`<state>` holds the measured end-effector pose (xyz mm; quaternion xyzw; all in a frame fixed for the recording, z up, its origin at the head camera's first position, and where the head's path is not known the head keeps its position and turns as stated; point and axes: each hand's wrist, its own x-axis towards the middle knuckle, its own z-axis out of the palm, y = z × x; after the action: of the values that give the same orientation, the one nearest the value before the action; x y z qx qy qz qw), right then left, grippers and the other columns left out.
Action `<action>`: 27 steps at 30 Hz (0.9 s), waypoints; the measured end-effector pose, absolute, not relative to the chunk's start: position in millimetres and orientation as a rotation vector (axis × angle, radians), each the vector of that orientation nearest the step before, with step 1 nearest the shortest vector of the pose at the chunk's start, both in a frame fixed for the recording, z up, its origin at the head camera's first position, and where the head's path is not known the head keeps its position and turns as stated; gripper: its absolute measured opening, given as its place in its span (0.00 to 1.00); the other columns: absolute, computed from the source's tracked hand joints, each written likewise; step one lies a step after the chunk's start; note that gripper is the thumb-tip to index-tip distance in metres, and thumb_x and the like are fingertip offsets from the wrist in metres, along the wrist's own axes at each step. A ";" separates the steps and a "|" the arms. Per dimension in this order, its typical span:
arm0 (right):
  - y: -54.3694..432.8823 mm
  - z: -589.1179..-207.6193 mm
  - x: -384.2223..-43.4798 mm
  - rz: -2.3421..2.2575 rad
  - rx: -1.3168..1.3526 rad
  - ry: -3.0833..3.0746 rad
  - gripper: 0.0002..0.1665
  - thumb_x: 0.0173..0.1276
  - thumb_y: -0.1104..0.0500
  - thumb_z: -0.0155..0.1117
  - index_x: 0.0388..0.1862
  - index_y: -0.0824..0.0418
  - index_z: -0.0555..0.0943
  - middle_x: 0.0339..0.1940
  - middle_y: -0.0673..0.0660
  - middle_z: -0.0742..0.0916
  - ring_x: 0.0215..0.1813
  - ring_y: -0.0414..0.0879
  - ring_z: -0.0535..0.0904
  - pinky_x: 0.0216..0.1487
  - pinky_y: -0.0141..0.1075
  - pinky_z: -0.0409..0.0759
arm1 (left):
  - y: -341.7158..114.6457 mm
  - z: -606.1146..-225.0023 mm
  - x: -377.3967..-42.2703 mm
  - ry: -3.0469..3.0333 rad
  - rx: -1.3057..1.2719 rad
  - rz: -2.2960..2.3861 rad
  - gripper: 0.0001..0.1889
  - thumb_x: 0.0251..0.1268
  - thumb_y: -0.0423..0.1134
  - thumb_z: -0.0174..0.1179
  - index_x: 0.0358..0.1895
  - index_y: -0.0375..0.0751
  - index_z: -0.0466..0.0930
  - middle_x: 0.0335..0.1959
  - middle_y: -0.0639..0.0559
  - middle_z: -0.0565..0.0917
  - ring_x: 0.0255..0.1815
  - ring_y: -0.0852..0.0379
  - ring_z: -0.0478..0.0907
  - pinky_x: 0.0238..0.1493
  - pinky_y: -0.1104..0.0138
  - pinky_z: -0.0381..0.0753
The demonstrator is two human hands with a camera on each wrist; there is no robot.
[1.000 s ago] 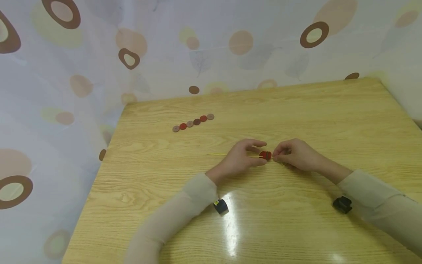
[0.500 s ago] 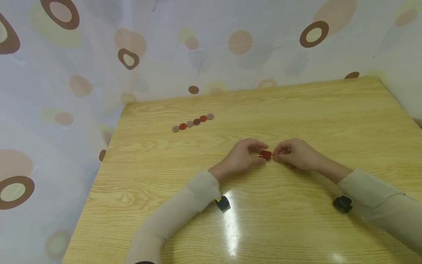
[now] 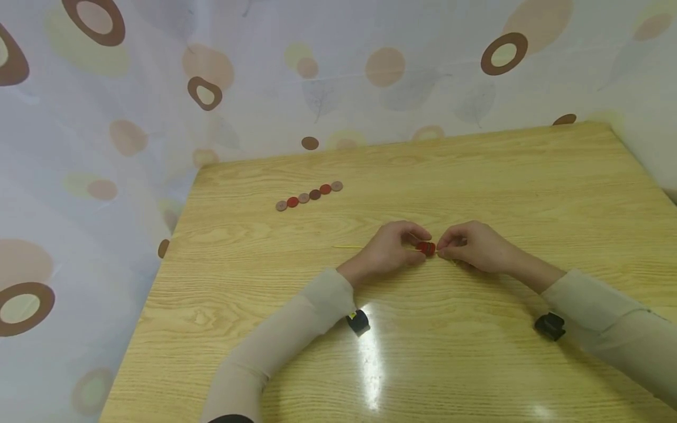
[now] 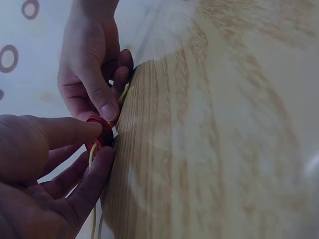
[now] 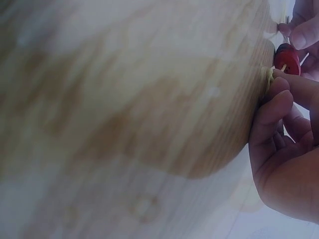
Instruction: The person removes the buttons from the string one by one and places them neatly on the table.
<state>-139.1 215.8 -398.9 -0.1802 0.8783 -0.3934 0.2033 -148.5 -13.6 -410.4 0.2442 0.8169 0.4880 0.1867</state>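
Observation:
A short stack of red and dark buttons is threaded on a yellow cord, which trails left across the table behind the left wrist. My left hand holds the stack between thumb and fingers; in the left wrist view its fingertips lie on the edges of the red button. Just to the right, my right hand pinches the cord close against the stack. The right wrist view shows the knotted cord end at its fingertips and the holed face of a red button.
Farther back on the wooden table, several more buttons, dull pink, red and brown, lie in a slanting row. A patterned curtain hangs behind the table. Black wrist cameras show below both sleeves.
My left fingers have come together onto the button stack from a wider spread, and that forearm has shifted slightly up and right. The right hand stays in place on the cord.

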 end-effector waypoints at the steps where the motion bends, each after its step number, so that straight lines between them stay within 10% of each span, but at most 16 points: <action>1: 215.9 -398.7 -138.9 -1.098 -0.502 2.450 0.08 0.71 0.60 0.66 0.43 0.63 0.85 0.30 0.51 0.85 0.24 0.43 0.76 0.23 0.34 0.75 | -13.4 -410.1 -148.4 2.301 0.689 1.370 0.16 0.60 0.28 0.70 0.52 0.40 0.84 0.44 0.55 0.86 0.47 0.62 0.81 0.57 0.71 0.73; 27: 215.5 -396.8 -136.2 -1.116 -0.495 2.437 0.07 0.71 0.60 0.67 0.43 0.64 0.85 0.29 0.52 0.85 0.24 0.43 0.75 0.23 0.33 0.75 | -13.1 -407.8 -145.1 2.334 0.675 1.380 0.12 0.62 0.30 0.70 0.47 0.41 0.85 0.40 0.56 0.86 0.46 0.64 0.80 0.54 0.72 0.74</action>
<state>-136.2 215.5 -396.8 -0.1776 0.8748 -0.4007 0.2066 -145.1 -13.1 -407.8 0.2379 0.8226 0.4866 0.1729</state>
